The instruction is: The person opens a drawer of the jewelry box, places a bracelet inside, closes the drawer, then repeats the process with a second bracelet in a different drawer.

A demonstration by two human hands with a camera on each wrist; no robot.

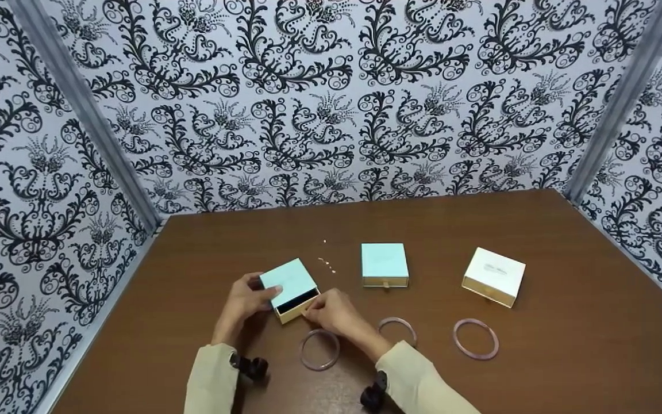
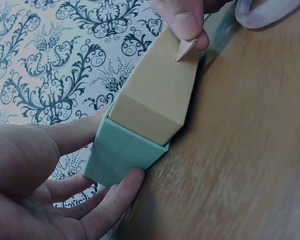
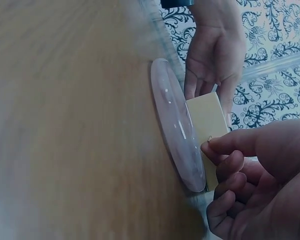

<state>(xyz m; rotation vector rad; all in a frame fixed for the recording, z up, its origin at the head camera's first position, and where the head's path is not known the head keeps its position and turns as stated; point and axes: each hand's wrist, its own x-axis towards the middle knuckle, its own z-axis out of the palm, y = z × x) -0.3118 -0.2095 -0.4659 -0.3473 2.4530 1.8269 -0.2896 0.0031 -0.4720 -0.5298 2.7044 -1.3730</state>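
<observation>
A mint-green box [image 1: 289,279] with a cream drawer [image 2: 155,80] stands on the left of the table. The drawer is pulled partly out and its dark inside shows. My left hand [image 1: 246,298] grips the green sleeve from the side, thumb on top. My right hand [image 1: 334,312] pinches the small ribbon tab [image 2: 186,49] on the drawer's front. A pale lilac bangle [image 1: 319,349] lies on the table just in front of the box. A second bangle [image 1: 398,319] lies partly behind my right forearm.
Another mint box [image 1: 384,261] stands shut at the middle, and a white box [image 1: 495,273] at the right. A third bangle [image 1: 476,339] lies in front of the white box. Small white bits [image 1: 327,263] are scattered behind the box. Patterned walls [image 1: 331,103] enclose the brown table [image 1: 239,241].
</observation>
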